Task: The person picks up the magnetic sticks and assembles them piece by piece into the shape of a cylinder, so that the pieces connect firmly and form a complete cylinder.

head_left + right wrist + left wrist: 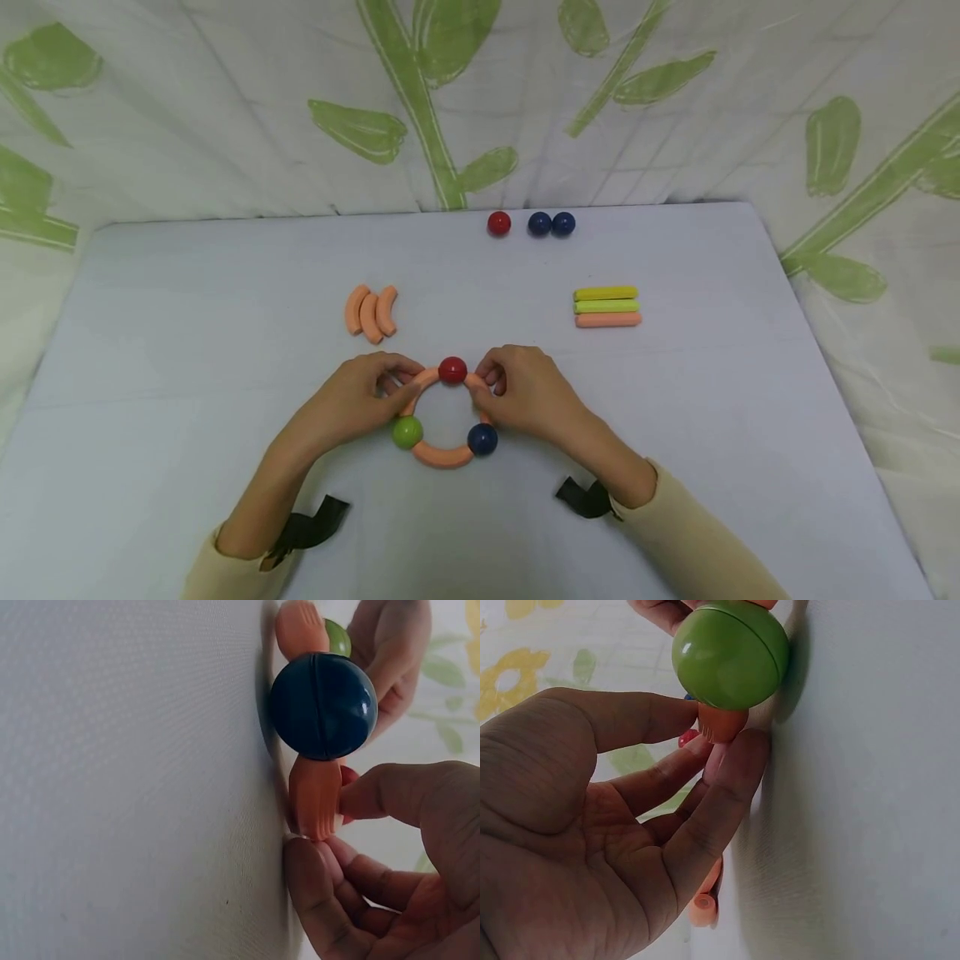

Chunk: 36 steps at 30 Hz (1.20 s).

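A ring lies on the table, built of curved orange pieces joined by a red ball [452, 370], a green ball [407, 432] and a blue ball [482, 439]. My left hand [367, 396] pinches the left curved piece [721, 724] between thumb and fingers, just beside the green ball. On the opposite side, my right hand [528, 396] pinches the right curved piece [315, 796], which runs from the red ball to the blue ball. The bottom curved piece [442, 457] links green and blue, untouched by either hand. Fingers partly cover both side pieces.
Beyond the left hand lie several loose curved orange pieces [370, 315]. Yellow, lime and salmon straight rods [607, 307] sit together at the right. Near the far edge of the white table [187, 333] rest a loose red ball [498, 223] and two dark blue balls [551, 223].
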Each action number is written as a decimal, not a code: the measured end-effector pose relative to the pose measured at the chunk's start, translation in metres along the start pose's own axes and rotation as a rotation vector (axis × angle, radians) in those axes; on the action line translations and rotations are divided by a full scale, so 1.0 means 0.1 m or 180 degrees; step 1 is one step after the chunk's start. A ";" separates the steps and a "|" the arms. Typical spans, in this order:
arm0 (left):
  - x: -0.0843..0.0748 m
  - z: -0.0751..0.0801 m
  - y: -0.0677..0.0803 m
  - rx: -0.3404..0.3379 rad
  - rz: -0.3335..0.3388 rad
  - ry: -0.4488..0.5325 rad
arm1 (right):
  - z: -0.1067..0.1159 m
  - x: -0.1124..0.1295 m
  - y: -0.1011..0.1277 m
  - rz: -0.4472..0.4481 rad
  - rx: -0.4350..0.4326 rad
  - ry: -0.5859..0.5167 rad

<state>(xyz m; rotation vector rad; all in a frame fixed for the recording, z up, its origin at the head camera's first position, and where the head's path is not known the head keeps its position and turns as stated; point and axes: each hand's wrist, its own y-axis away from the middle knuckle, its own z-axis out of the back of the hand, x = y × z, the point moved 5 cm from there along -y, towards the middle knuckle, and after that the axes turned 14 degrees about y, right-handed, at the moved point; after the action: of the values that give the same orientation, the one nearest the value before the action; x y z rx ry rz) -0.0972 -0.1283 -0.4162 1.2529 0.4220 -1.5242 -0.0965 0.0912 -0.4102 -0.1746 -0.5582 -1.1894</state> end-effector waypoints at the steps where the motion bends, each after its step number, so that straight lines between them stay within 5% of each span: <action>1: 0.00 0.00 0.00 -0.0004 0.0013 -0.0005 | 0.00 0.00 0.00 0.0009 -0.0007 -0.0005; 27: -0.04 -0.08 0.00 0.0089 -0.0039 0.0116 | 0.06 -0.11 -0.04 0.0014 0.0210 -0.0144; 36: -0.02 -0.11 0.00 0.0110 -0.0038 0.0190 | 0.09 -0.08 -0.02 -0.0007 0.0059 -0.0082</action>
<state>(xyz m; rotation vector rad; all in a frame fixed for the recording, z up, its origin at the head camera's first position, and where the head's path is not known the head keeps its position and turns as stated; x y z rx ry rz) -0.0923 -0.1180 -0.4187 1.3275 0.4444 -1.5127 -0.1036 0.1010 -0.4067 -0.1738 -0.5918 -1.1853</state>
